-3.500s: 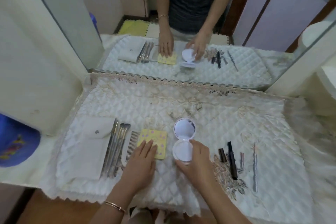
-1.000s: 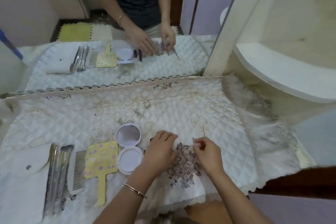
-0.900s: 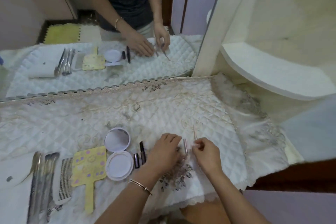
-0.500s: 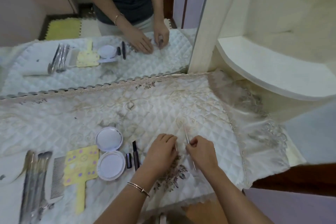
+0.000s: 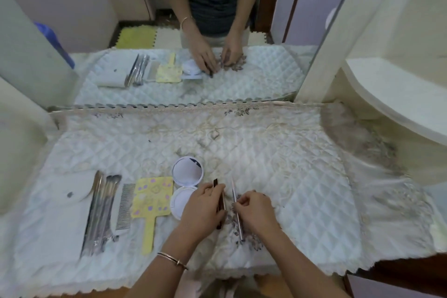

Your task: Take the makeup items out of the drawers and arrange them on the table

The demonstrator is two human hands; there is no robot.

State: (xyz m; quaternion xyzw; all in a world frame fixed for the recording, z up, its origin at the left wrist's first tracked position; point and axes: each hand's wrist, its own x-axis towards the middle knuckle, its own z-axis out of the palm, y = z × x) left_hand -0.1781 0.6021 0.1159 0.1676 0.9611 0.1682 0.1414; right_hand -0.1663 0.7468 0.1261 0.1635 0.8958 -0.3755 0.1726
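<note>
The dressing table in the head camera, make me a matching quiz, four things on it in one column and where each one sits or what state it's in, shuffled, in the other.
Things:
1. comb
2. round compact
3. yellow hand mirror
4. thin silver stick

Places or states:
A. lying open, lid mirror facing up
B. pinched in the right hand
C. between the brushes and the yellow hand mirror
D. handle pointing toward the person, between the comb and the compact

Pairs: 1-C, 2-A, 3-D, 4-B
</note>
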